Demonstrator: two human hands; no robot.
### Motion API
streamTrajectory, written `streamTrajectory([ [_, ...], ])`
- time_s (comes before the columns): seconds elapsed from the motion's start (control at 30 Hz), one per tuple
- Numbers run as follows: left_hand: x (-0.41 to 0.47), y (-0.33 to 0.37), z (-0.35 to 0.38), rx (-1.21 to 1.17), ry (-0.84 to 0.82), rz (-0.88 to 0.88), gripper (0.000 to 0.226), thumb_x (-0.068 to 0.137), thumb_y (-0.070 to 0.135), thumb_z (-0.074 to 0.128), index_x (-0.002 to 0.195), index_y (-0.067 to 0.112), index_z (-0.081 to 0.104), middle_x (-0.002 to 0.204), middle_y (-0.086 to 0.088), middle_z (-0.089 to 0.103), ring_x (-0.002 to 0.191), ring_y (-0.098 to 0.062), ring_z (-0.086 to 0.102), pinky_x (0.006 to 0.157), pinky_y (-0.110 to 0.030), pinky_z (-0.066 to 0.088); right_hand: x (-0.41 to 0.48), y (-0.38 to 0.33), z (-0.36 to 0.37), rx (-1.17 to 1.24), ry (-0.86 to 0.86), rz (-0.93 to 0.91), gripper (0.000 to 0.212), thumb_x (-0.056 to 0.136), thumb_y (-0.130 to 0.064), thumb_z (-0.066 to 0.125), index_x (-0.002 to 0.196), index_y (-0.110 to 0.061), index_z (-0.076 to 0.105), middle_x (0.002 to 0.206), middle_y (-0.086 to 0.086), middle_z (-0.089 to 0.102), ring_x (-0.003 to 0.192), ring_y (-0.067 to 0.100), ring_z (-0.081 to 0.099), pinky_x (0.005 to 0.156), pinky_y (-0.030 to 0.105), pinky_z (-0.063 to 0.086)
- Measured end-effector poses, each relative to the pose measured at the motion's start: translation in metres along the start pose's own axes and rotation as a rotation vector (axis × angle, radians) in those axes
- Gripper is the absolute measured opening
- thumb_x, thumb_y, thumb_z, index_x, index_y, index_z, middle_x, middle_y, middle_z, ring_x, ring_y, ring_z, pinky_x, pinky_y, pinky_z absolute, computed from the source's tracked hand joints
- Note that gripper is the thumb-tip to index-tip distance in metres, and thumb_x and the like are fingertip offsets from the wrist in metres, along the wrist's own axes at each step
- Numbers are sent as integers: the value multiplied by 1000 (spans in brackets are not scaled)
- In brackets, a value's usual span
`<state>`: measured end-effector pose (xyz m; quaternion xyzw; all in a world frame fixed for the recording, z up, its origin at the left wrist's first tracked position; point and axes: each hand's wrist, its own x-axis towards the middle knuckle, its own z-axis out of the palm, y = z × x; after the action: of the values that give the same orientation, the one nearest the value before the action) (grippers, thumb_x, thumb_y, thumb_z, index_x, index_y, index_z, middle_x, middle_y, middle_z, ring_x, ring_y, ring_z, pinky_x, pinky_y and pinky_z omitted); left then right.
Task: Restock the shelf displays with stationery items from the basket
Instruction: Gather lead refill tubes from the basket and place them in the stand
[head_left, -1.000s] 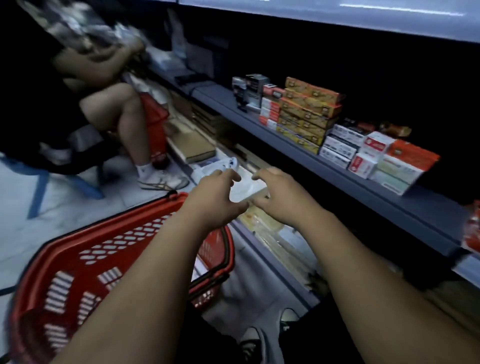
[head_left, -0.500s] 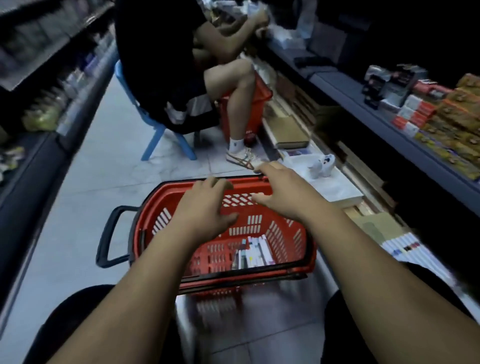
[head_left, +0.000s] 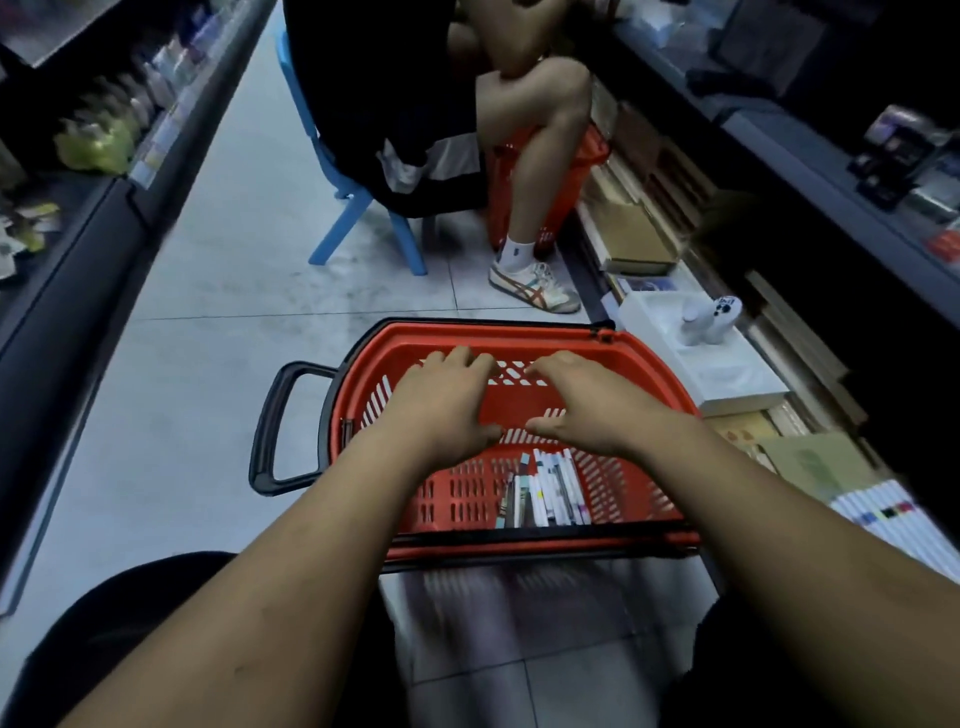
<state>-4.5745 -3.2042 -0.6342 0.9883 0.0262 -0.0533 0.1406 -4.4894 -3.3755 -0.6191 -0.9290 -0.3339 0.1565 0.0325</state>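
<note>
Gripping nothing: left hand (head_left: 447, 400), right hand (head_left: 592, 405) slack, palms down over red basket (head_left: 493, 332); aim lower, nearer, at pens (head_left: 545, 488) bunched on floor by near wall; pinch few lengthwise, aligned; clear rim before swinging to shelf (head_left: 810, 156) on right.

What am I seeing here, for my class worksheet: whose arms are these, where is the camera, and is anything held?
No machine here: a person wears a camera on the head, looking forward and down, so both arms are their own. The left hand and right hand are spread open over a red basket on the shop floor, holding nothing. Pen-like stationery lies at the basket's near end. Further along the aisle another person sits on a blue chair.
</note>
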Motion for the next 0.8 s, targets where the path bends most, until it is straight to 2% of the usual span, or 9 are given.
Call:
streamTrajectory([
  [0.13,-4,-2,19,8,-50,7,75,86,53,71,148,25,40,145,-3,47,132,-27,45,107,-44,43,0,12,11,10,-58,35,74,86,-46,74,148,-22,41,149,2,46,132,22,49,108,42,44],
  [0.33,21,1,62,29,-247,5,72,86,55,71,145,27,42,137,-2,51,124,-26,51,98,-42,46,12,60,60,42,-235,93,79,85,-45,76,150,-21,38,151,5,42,130,25,50,109,38,43],
  [0.43,52,0,85,-11,-366,-3,66,88,48,73,142,22,47,135,-3,55,122,-25,54,99,-39,47,27,91,90,49,-340,107,83,84,-44,79,151,-18,37,153,7,44,134,28,48,110,37,42],
  [0.57,103,-2,128,-61,-509,9,58,89,38,74,138,20,51,131,-5,60,116,-25,58,96,-38,52,64,126,116,100,-493,159,84,81,-41,82,150,-19,39,151,9,48,132,30,50,100,34,43],
  [0.63,127,-2,157,-57,-585,32,53,91,32,73,138,20,52,130,-6,62,115,-25,60,94,-38,53,88,139,129,108,-528,174,82,81,-40,82,149,-19,41,148,8,50,130,30,52,96,33,44],
  [0.8,166,-12,236,-85,-751,33,56,90,27,75,139,21,50,127,-5,63,114,-25,61,99,-40,51,134,152,179,141,-592,153,76,83,-35,82,147,-21,45,148,6,50,129,28,53,97,34,46],
])
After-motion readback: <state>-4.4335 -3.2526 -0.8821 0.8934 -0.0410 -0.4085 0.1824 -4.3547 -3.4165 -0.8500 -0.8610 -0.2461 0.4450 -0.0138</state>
